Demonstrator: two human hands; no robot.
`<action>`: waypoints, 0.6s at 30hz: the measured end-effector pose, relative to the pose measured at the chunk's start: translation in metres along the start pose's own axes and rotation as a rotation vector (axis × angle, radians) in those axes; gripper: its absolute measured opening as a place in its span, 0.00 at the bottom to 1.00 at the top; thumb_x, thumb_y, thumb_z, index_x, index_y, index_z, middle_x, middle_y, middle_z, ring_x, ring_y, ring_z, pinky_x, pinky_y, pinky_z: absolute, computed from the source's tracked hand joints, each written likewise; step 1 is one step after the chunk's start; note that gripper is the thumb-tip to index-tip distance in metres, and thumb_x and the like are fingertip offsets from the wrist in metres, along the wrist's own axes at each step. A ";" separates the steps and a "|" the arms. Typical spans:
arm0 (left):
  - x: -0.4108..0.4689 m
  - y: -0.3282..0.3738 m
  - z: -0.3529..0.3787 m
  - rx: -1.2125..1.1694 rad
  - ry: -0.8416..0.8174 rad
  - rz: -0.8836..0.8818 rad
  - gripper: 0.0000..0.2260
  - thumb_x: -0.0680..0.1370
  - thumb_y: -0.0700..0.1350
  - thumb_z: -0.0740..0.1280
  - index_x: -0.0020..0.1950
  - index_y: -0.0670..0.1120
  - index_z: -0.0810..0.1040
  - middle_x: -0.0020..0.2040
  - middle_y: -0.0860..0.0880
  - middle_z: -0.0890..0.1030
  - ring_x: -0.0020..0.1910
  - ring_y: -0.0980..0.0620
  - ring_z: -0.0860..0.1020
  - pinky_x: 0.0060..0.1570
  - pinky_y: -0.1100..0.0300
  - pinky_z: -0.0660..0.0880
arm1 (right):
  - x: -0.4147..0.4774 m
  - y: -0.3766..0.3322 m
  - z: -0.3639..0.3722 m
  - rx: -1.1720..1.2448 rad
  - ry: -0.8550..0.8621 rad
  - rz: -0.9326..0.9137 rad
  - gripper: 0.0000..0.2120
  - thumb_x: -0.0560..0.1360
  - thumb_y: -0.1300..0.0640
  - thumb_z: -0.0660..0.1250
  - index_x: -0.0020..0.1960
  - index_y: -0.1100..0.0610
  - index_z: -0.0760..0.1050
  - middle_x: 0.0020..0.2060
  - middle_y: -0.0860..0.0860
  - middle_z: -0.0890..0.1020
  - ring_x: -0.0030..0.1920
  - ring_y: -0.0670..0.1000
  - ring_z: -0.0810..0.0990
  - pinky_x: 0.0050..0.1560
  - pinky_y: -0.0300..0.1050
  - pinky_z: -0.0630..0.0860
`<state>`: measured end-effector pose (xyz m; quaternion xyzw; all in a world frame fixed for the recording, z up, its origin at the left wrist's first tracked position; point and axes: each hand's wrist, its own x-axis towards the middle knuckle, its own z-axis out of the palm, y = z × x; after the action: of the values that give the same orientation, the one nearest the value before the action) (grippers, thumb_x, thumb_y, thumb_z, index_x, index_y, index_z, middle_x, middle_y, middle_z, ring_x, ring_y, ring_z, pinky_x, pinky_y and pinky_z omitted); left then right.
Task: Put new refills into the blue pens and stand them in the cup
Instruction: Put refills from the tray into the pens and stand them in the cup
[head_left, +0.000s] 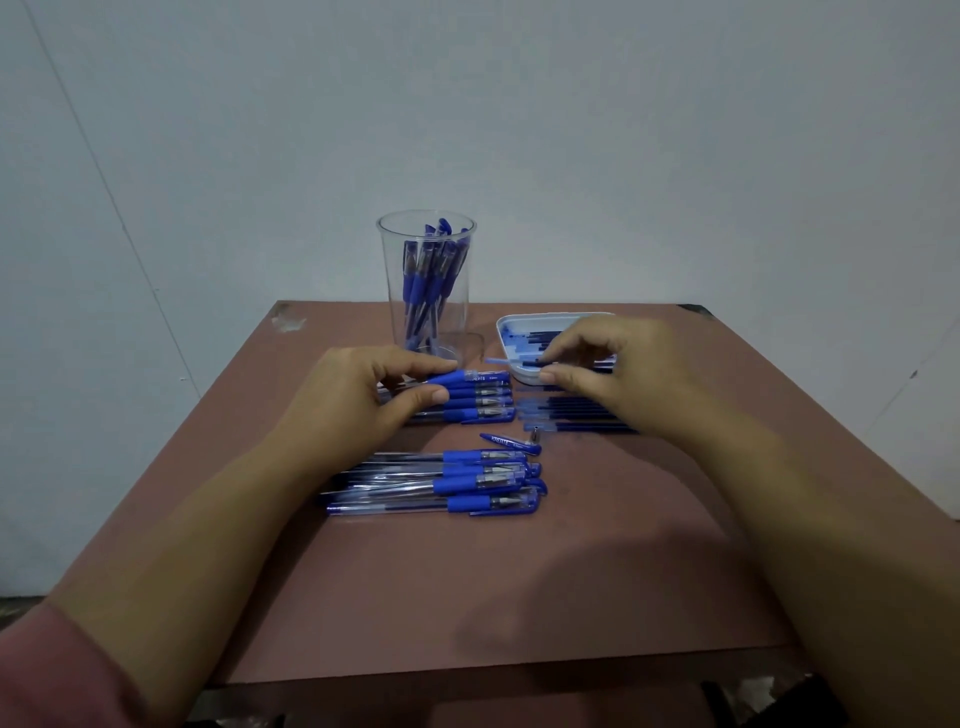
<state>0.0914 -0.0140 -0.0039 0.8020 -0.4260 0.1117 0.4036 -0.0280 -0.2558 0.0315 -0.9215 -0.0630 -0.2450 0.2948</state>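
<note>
The right hand (613, 364) hides much of the tray (502, 332), pinching perhaps a refill (506, 360).

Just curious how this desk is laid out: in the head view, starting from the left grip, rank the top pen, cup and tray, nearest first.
1. top pen, pinched in the left grip.
2. cup, standing just behind that grip.
3. tray, farther off to the right.

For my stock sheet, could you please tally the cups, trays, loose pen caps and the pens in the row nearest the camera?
Clear cup: 1
White tray: 1
Loose pen cap: 1
Pens in the nearest row: 4
Total: 7
</note>
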 end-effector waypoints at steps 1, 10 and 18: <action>0.000 0.001 0.000 -0.014 0.004 -0.004 0.13 0.74 0.48 0.73 0.57 0.57 0.82 0.46 0.65 0.82 0.47 0.68 0.79 0.43 0.76 0.70 | -0.004 0.003 0.004 0.020 0.022 -0.007 0.10 0.71 0.55 0.76 0.42 0.41 0.78 0.38 0.42 0.83 0.41 0.45 0.80 0.44 0.41 0.76; -0.001 0.002 -0.001 -0.024 0.001 0.006 0.13 0.74 0.48 0.73 0.57 0.57 0.82 0.44 0.71 0.78 0.47 0.68 0.78 0.44 0.77 0.70 | -0.007 0.008 0.016 0.072 0.057 -0.007 0.11 0.71 0.54 0.75 0.42 0.39 0.77 0.39 0.42 0.83 0.42 0.46 0.80 0.46 0.50 0.78; -0.001 0.001 -0.001 -0.034 0.002 -0.002 0.13 0.74 0.47 0.73 0.57 0.59 0.82 0.42 0.71 0.78 0.46 0.69 0.78 0.44 0.77 0.70 | -0.008 0.006 0.020 0.074 0.036 -0.011 0.10 0.71 0.55 0.75 0.42 0.41 0.78 0.38 0.44 0.82 0.40 0.46 0.80 0.44 0.47 0.78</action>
<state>0.0899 -0.0130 -0.0032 0.7953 -0.4264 0.1050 0.4178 -0.0251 -0.2492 0.0103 -0.9050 -0.0718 -0.2606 0.3286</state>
